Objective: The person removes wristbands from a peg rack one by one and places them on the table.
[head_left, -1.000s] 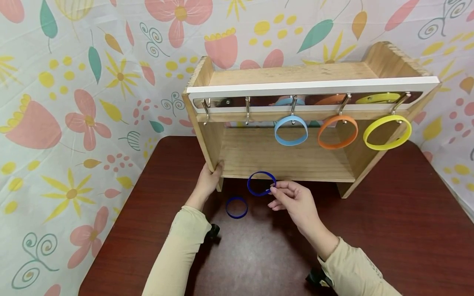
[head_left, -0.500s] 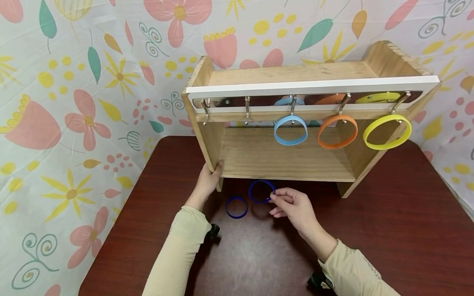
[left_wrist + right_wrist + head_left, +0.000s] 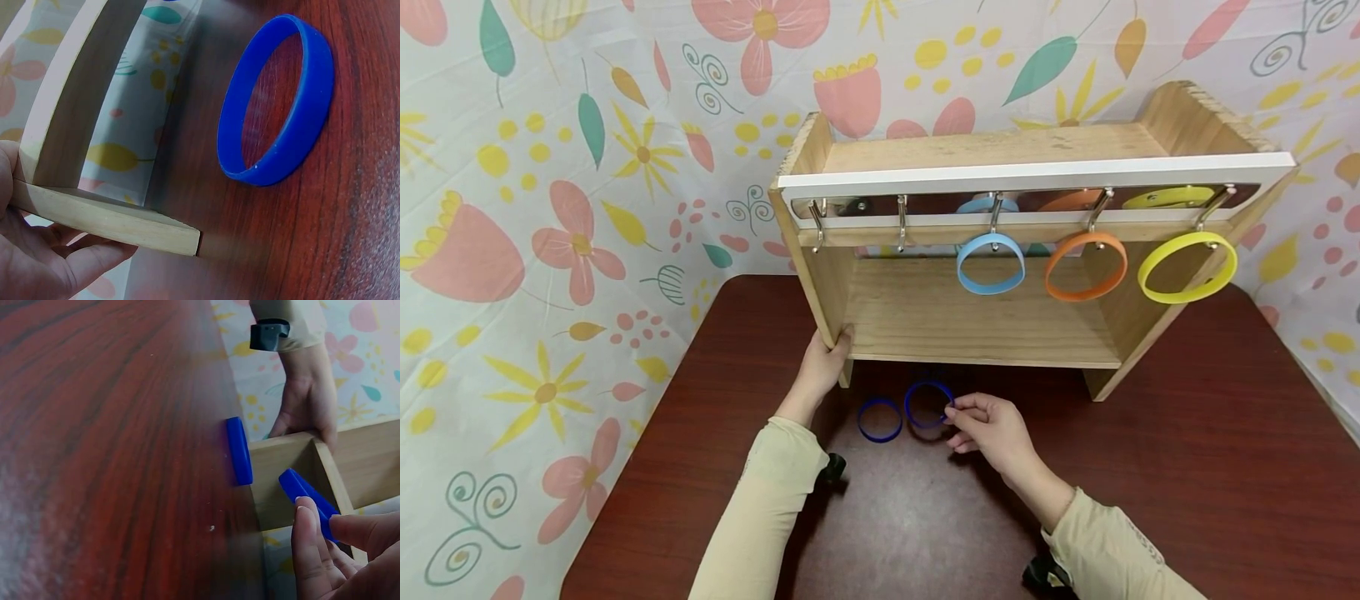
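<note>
My left hand (image 3: pixel 822 367) grips the lower left corner of a wooden shelf (image 3: pixel 977 325), thumb on the inner side of the panel. In the left wrist view, its fingers reach behind the wood. My right hand (image 3: pixel 997 429) pinches a dark blue silicone wristband (image 3: pixel 306 492) between thumb and fingertips, in front of the shelf's lower edge. A second blue wristband (image 3: pixel 317 87) lies on the table, just left of the held one in the head view. Above, light blue (image 3: pixel 992 289), orange (image 3: pixel 1084 295) and yellow (image 3: pixel 1186 295) wristbands hang from metal hooks along the shelf's front.
Two hooks on the left of the rail, a far-left hook (image 3: pixel 817 227) and its neighbour (image 3: pixel 902 223), carry no band. A dark red wooden table (image 3: pixel 1225 467) bears the shelf. Behind stands a flower-patterned cloth (image 3: pixel 647 250).
My right hand has lowered the blue wristband toward the table and slightly toward me, beside the other blue one. My left hand stays on the shelf corner.
</note>
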`<state>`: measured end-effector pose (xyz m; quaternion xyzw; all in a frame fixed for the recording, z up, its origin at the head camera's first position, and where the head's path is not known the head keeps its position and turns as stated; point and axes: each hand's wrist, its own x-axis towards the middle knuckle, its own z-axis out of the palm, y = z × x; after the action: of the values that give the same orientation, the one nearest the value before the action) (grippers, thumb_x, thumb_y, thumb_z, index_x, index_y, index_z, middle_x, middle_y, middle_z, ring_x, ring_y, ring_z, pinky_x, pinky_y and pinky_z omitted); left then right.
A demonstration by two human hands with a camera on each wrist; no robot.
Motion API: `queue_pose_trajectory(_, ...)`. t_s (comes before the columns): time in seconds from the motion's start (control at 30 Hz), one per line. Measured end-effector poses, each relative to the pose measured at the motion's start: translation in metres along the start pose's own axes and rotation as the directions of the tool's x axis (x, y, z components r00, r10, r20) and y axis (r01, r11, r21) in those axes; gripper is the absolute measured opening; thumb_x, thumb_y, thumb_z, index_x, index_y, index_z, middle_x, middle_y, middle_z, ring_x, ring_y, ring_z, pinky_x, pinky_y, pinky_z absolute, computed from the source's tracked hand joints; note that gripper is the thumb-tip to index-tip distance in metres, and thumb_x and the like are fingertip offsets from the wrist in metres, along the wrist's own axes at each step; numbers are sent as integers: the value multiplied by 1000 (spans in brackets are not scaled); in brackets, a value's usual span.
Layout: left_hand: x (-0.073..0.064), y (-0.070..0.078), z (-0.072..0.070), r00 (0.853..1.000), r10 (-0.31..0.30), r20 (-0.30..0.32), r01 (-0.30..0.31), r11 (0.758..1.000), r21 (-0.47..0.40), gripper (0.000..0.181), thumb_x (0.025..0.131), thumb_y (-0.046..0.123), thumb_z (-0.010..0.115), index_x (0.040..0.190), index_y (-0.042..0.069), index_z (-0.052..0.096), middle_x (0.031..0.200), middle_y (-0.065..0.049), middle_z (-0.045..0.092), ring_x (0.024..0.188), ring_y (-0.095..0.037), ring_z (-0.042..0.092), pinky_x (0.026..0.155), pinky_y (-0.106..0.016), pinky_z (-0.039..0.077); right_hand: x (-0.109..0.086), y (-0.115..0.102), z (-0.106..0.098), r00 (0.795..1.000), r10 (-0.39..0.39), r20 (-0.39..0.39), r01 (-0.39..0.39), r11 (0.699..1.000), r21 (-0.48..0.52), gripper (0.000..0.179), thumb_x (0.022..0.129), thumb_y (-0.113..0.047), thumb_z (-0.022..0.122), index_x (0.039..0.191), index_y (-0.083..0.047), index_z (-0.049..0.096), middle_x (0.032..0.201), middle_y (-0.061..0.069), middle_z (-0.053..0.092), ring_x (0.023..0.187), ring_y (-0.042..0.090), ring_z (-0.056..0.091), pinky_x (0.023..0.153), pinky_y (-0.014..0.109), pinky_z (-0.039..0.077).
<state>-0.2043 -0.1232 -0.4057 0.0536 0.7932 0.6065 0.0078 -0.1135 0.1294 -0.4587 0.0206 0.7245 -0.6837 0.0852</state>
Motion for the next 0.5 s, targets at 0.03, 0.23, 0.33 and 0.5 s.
queue_pose_trajectory(0.03,0,0,0,1000,3,-2,-3,1000,0,41,103,11,48,139,-7,42,130,-27,51,118,-33,48,98,-48,40,0,1,0,1000,4,-1,-4,1000,-6,27,94,-5,65,112,13,58,99,28,68,67,27,68,61,33,57)
queue_pose_trajectory(0.23,1,-2,1,1000,4,-7,-4,1000,-5,40,103,11,49,138,-8,43,128,-27,52,116,-32,49,97,-46,40,2,7,0,999,33,-5,-33,998,-54,25,93,-3,64,111,13,60,97,27,69,65,26,67,59,33,56)
queue_pose_trajectory(0.33,1,-2,1,1000,5,-7,-5,1000,-7,40,103,11,49,137,-8,43,126,-26,53,114,-31,49,96,-45,40,2,8,0,999,42,-5,-42,997,-65,26,93,-3,64,112,14,59,95,27,69,64,27,67,59,34,56)
queue_pose_trajectory(0.5,8,-15,1,1000,-3,-8,3,1000,-3,41,103,12,49,138,-8,43,126,-26,53,113,-31,49,95,-45,41,1,9,1,998,64,-1,-64,994,-86,27,93,-4,64,112,15,60,94,26,69,64,29,68,58,35,56)
